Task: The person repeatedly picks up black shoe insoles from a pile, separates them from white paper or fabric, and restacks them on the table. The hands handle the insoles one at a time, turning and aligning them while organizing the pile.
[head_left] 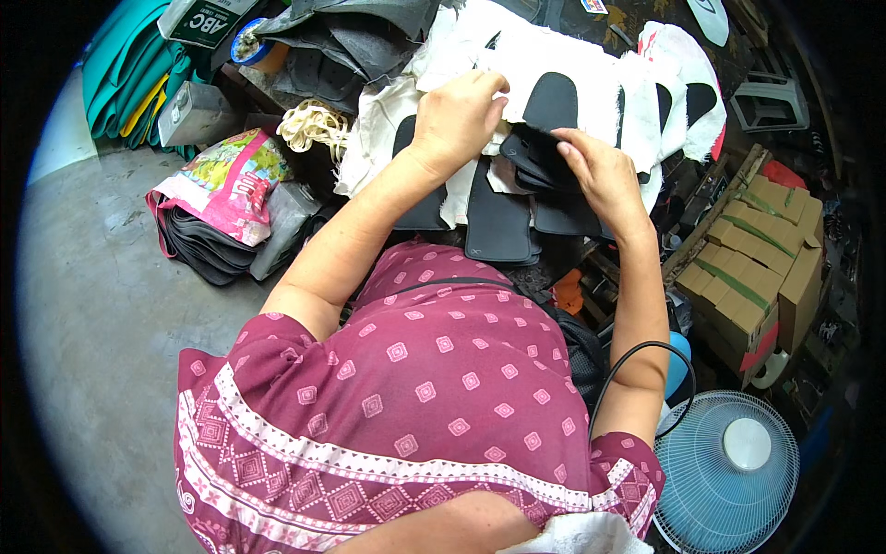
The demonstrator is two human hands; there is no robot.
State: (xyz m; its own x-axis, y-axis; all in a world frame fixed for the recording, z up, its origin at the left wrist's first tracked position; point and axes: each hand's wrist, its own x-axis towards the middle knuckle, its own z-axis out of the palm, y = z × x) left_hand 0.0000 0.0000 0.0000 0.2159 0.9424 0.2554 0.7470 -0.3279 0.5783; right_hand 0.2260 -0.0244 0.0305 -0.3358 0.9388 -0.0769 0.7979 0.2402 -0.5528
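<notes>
My left hand is over the white cloth with its fingers curled together. Whatever those fingers pinch, if anything, is hidden or too small to name. On the right, my right hand grips a small stack of black insoles, thumb on top and the other fingers mostly out of sight. Just beyond the stack, one black insole lies on the cloth. Nearer my body, more black insoles lie in overlapping piles along the front edge.
Dark grey sheets and a cream cord bundle sit to the left of the cloth. A pink bag of black pieces rests on the floor. Cardboard boxes and a fan stand at right.
</notes>
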